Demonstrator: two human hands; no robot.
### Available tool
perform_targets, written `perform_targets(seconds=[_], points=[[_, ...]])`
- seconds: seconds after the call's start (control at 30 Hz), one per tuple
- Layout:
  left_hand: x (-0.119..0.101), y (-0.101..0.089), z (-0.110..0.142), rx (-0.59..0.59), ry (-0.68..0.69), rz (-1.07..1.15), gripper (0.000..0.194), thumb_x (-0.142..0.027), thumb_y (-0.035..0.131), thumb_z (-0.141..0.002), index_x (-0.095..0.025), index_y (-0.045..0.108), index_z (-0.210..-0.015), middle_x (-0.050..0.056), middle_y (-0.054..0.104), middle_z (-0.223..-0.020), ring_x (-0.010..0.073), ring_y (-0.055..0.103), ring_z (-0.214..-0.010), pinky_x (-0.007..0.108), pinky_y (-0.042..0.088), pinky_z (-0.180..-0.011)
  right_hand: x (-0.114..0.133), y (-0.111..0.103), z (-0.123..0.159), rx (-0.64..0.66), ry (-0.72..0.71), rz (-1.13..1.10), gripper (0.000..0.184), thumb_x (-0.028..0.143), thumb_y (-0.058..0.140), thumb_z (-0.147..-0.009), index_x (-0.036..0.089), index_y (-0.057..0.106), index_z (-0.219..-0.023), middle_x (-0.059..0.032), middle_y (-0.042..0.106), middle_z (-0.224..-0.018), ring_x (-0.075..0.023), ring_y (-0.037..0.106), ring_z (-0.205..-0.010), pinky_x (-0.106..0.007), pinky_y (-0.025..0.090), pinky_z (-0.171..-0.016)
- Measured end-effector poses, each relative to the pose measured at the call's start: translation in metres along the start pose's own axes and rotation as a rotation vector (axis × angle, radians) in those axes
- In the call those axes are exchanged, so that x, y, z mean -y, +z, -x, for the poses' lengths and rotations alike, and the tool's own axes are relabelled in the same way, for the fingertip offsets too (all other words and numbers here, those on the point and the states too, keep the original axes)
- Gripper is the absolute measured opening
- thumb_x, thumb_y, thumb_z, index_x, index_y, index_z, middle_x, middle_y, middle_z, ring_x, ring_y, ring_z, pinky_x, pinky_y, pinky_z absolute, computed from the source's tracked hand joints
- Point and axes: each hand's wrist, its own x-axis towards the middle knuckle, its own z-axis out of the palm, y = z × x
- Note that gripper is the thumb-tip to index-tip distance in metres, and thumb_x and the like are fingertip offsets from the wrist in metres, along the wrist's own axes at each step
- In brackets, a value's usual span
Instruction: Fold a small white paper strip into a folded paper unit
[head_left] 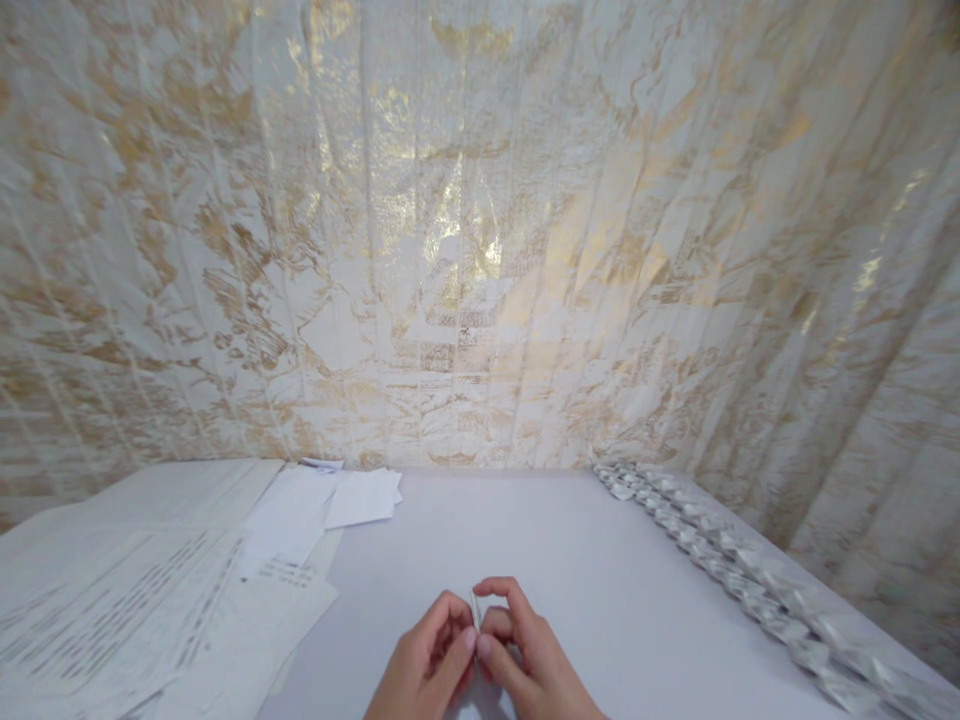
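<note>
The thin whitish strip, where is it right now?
In the head view, the thin whitish strip is near the bottom middle, pinched between the left hand and right hand, over the white table.

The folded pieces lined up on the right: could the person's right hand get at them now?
Probably yes: nothing visible stands between the right hand and the folded pieces, though it and the left hand are both holding a small white piece.
</note>
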Motion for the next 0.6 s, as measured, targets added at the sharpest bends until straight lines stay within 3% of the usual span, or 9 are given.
perform_targets(seconds=[0.17,0.4,0.6], points=[[0.0004,-0.0009,-0.0001,-0.013,-0.008,-0.009,0.051,-0.072,0.060,-0.084,-0.021,0.055,-0.085,-0.009,0.045,-0.063,0.0114,0.041,-0.058,0.024,0.031,-0.055,0.0017,0.0000,0.0002,0.012,-0.016,0.046,0.041,0.056,0.042,-0.101,0.023,0.041,-0.125,0.0065,0.043,-0.069,-0.0155,0.043,-0.062,-0.028,0.034,-0.062],[0.0072,-0.0026,-0.0010,0.014,-0.031,-0.006,0.060,-0.075,0.060,-0.082,-0.018,0.057,-0.100,-0.007,0.051,-0.066,0.0117,0.044,-0.060,0.025,0.030,-0.057,-0.0003,-0.0008,0.0001,0.003,0.006,0.027,0.049,0.068,0.037,-0.099,0.021,0.046,-0.112,0.0070,0.044,-0.065,-0.0141,0.043,-0.058,-0.026,0.034,-0.058],[0.0086,-0.0026,-0.0007,0.004,-0.023,-0.020,0.061,-0.074,0.061,-0.082,-0.017,0.059,-0.103,-0.007,0.051,-0.066,0.0126,0.046,-0.062,0.026,0.033,-0.059,-0.0029,0.0004,0.0006,-0.020,0.037,0.034,0.038,0.058,0.042,-0.100,0.021,0.046,-0.109,0.0079,0.045,-0.062,-0.0134,0.044,-0.055,-0.024,0.034,-0.056]])
